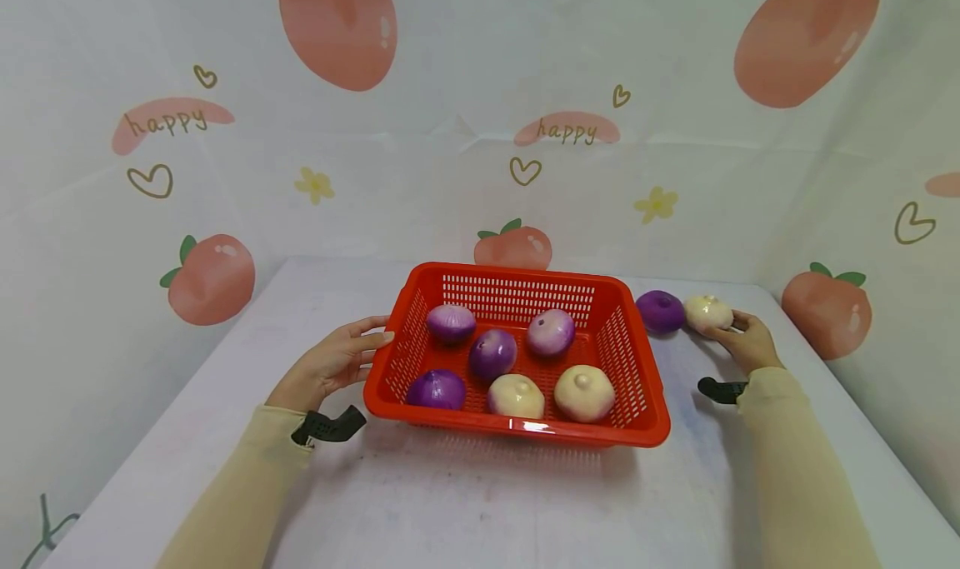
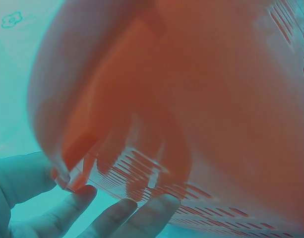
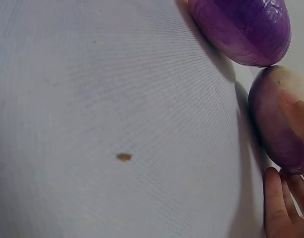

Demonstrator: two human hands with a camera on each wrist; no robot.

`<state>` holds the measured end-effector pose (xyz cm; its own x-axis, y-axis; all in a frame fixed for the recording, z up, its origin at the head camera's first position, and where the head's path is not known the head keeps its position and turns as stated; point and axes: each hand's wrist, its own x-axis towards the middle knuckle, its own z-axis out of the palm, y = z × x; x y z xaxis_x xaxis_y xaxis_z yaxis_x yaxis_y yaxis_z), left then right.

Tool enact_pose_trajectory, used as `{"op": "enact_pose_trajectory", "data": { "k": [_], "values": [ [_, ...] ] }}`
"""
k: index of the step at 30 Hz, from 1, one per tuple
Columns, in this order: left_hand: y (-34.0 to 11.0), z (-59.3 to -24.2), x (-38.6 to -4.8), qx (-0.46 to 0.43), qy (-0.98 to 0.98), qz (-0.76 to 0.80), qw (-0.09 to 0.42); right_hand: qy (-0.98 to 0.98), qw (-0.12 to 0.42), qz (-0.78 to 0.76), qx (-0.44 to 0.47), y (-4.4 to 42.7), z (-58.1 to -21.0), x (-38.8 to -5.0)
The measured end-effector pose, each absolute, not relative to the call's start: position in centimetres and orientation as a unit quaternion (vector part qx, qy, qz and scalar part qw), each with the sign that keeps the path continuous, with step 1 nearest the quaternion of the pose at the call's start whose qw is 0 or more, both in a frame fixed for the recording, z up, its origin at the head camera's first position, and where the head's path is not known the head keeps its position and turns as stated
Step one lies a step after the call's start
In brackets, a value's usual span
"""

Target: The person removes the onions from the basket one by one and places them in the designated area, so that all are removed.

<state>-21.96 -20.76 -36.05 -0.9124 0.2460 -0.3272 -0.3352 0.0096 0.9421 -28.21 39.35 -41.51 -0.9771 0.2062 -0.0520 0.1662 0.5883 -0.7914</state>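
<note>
The red basket point(image 1: 525, 426) stands mid-table, holding several purple onions point(image 1: 492, 354) and pale onions point(image 1: 584, 393). At its left side, my left hand point(image 1: 330, 366) has the thumb at the rim and the other fingers against the outer wall; in the left wrist view, fingertips point(image 2: 164, 201) touch the slotted wall point(image 2: 231, 213). Right of the basket, my right hand point(image 1: 750, 344) holds a pale onion point(image 1: 707, 311) between thumb and fingers. A purple onion point(image 1: 660, 312) sits just left of it, and the right wrist view shows this purple onion point(image 3: 246, 29) touching the held onion point(image 3: 278, 119).
A white-covered table point(image 1: 480, 502) extends toward the near edge of the view. Behind it hangs a pale cloth point(image 1: 420, 177) printed with fruit, hearts and flowers, with more cloth at both sides. A small brown speck point(image 3: 124, 157) lies on the table covering.
</note>
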Motion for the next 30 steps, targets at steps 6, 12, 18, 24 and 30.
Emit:
{"op": "enact_pose_trajectory", "data": {
  "k": [6, 12, 18, 24, 30],
  "values": [
    [-20.7, -36.0, -21.9, -0.03, 0.679, 0.704, 0.207, -0.89, 0.009, 0.441, -0.114, 39.3, -41.4, -28.1],
    [-20.7, -35.9, -21.9, -0.03, 0.679, 0.704, 0.206, -0.888, 0.002, 0.446, -0.111, 39.4, -41.4, -28.1],
    [-20.7, -36.0, -21.9, -0.031, 0.676, 0.706, 0.208, -0.886, 0.005, 0.449, -0.112, 39.5, -41.6, -28.2],
    [-20.8, -36.0, -21.8, -0.027, 0.67, 0.712, 0.21, -0.885, 0.009, 0.447, -0.127, 39.7, -41.4, -28.1],
    [-20.8, -36.0, -21.9, -0.037, 0.676, 0.706, 0.207, -0.868, 0.009, 0.482, -0.119, 39.8, -39.7, -27.7]
  ]
}}
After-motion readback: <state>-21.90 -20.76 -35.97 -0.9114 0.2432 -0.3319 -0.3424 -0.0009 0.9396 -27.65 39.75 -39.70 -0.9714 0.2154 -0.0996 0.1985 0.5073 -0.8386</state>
